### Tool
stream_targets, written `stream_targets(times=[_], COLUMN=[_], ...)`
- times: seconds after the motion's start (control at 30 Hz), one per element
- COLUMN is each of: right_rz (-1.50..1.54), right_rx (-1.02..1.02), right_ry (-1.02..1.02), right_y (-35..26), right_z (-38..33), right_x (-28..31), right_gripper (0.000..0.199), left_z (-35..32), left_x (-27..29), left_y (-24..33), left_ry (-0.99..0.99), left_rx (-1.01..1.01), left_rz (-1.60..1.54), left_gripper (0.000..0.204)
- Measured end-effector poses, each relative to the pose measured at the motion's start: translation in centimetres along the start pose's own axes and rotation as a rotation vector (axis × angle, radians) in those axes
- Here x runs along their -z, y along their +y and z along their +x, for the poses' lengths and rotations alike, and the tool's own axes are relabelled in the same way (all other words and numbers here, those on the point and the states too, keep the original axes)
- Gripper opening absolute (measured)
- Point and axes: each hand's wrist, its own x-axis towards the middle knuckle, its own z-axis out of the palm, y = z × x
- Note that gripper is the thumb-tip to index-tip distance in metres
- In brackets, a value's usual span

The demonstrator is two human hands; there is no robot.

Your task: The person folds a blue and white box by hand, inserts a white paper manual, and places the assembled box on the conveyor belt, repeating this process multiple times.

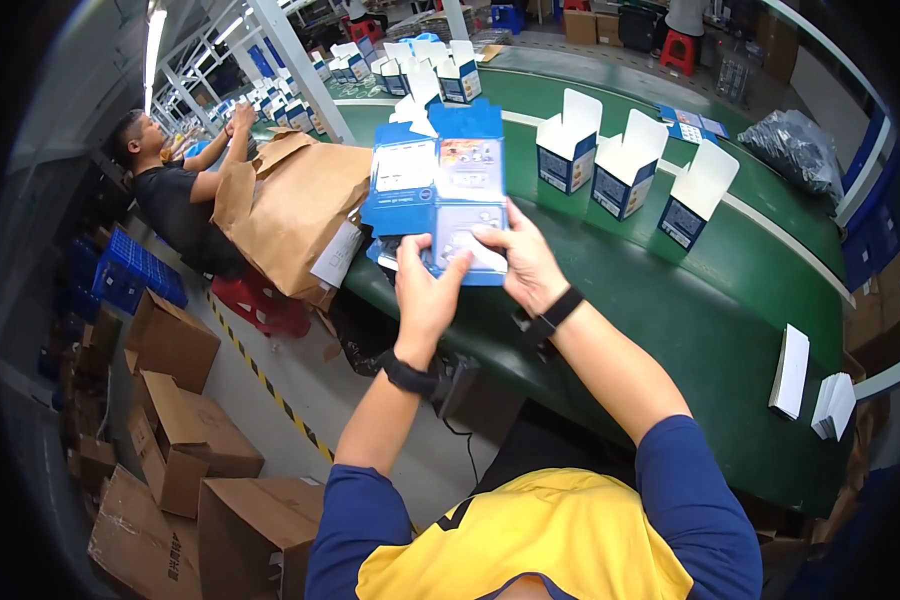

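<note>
Left hand [425,285] and right hand [523,262] both clamped on flat blue-and-white printed cardboard carton [438,190], raised over near left edge of curved green conveyor belt [670,300]. Three open-flapped blue-and-white boxes [622,170] upright farther right.

Yellow vest, blue sleeves, black wristbands

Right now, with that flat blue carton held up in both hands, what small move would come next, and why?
Probably pushing its sides apart into a box. The blue carton is still flat, pinched at its lower edge by the left hand and right hand, while three opened cartons already stand with flaps up on the green belt.
</note>
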Motion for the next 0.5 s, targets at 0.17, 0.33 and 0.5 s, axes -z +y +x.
stream_targets(times=[0.17,0.33,0.5], right_rz=[-0.106,-0.104,-0.489], right_rx=[0.09,0.102,0.071], right_ry=[0.085,0.37,0.536], right_y=[-6.7,-8.0,-7.2], right_z=[-10.3,-21.4,-26.1], right_x=[3.2,8.8,13.7], right_gripper=[0.059,0.054,0.061], left_z=[-7.5,-12.1,-14.9], left_x=[-2.7,-5.5,-9.4], left_y=[6.0,5.5,3.7], left_ry=[-0.259,-0.773,-1.084], left_rx=[-0.272,-0.193,-0.183], left_rz=[-0.009,-0.18,-0.09], left_gripper=[0.05,0.043,0.043])
